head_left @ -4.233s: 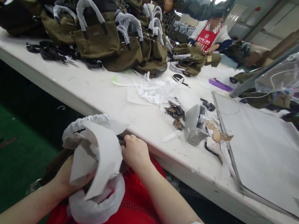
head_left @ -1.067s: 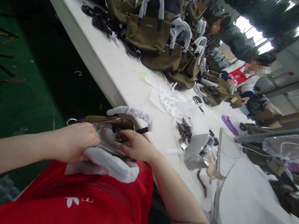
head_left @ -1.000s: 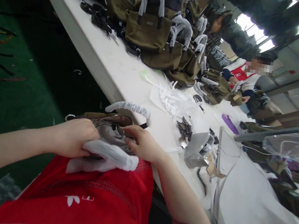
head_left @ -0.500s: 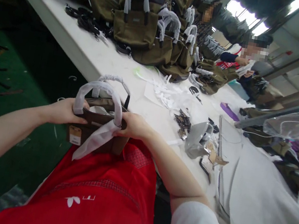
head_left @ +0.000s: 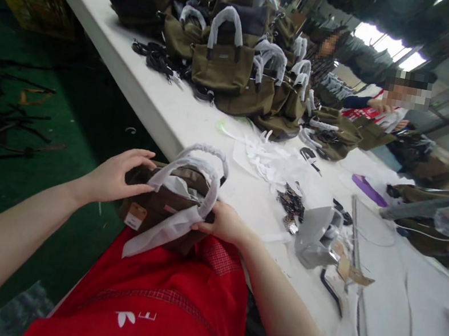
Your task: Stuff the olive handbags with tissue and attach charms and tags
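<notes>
A small brown handbag (head_left: 168,213) rests against the red apron at the table's edge, its top open and tilted towards me. White wrapping covers its two raised handles (head_left: 214,189), and one strip of the wrapping (head_left: 160,235) hangs loose across the front. Pale stuffing (head_left: 180,186) shows inside, and an orange-and-white tag (head_left: 135,216) hangs at the left. My left hand (head_left: 119,175) straddles the bag's left top corner, thumb and fingers spread wide apart. At the right end, my right hand (head_left: 223,223) grips the bag, thumb in front; its other fingers are partly hidden.
Many olive handbags (head_left: 220,69) with wrapped handles crowd the white table (head_left: 161,105). Black straps (head_left: 159,61), white scraps (head_left: 269,158) and a grey container (head_left: 316,236) lie nearer. A metal bar (head_left: 439,203) crosses at right. A co-worker (head_left: 374,107) handles a bag beyond.
My left hand has loosened and spread its fingers at the bag's corner. The right hand keeps its hold. The view has swung left, and the bag leans more towards me.
</notes>
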Available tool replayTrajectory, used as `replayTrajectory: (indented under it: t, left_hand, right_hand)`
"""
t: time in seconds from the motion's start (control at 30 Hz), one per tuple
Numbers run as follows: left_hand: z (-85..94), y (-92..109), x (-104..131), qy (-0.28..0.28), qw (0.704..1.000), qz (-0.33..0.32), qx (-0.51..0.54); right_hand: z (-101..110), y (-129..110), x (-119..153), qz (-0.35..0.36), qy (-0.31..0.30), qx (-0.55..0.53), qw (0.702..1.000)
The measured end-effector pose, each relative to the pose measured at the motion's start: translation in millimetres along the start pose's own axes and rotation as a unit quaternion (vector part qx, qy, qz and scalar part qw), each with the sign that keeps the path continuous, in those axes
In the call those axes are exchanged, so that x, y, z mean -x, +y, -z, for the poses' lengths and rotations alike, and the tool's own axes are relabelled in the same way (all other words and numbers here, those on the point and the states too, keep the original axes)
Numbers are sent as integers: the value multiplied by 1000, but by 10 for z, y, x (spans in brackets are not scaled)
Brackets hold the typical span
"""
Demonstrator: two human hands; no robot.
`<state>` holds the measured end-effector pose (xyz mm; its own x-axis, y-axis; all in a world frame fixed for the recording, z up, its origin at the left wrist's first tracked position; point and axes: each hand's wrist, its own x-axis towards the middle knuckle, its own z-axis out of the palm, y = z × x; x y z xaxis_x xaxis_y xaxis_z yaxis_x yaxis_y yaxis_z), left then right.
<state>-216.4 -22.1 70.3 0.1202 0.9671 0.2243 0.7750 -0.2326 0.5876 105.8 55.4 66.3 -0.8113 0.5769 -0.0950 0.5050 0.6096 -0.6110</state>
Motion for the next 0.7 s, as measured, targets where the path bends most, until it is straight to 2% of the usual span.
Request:
replayTrajectory:
  t: [0.03,0.1,0.23,0.33,0.4,0.43,0.47,0.5,0.53,0.57,0.6,0.63,0.67,0.7]
  left_hand:
    - [8,-37,27,24,999,5,24]
    - [-1,-123,77,64,992,56,96]
    - [-73,-210,145,159,943,203,209]
    - [-39,-46,136,231,926,223,200]
    - [66,172,48,230,939,189,174]
    - [133,292,-34,194,951,166,172]
    - [201,407,-145,128,965,144,179]
    - [257,507,-279,30,972,123,197]
    - [290,588,-429,-100,963,98,231]
    - [291,647,-584,-237,934,71,259]
    - [255,688,-729,-375,885,39,272]
    - [184,715,-852,-488,828,17,275]
    - [84,733,-943,-570,777,4,267]
    - [-33,746,-998,-620,744,2,250]
  right_hand:
    - [-14,27,39,-4,6,-14,1000]
    - [-28,52,94,-11,18,-36,999]
    - [-54,-11,151,-11,37,-43,998]
    - [-152,-135,188,-10,58,-13,998]
    - [-264,-257,209,-17,78,23,997]
    - [-324,-330,216,-22,88,41,995]
    - [-380,-407,221,-25,94,55,994]
    - [-427,-484,226,-24,96,66,993]
    - [-460,-555,232,-21,96,72,993]
    - [-476,-614,245,-15,93,73,993]
    - [-476,-657,269,-4,90,67,994]
    - [-461,-679,310,12,92,51,994]
    - [-437,-679,370,29,107,27,993]
    - [-408,-656,449,42,137,-1,990]
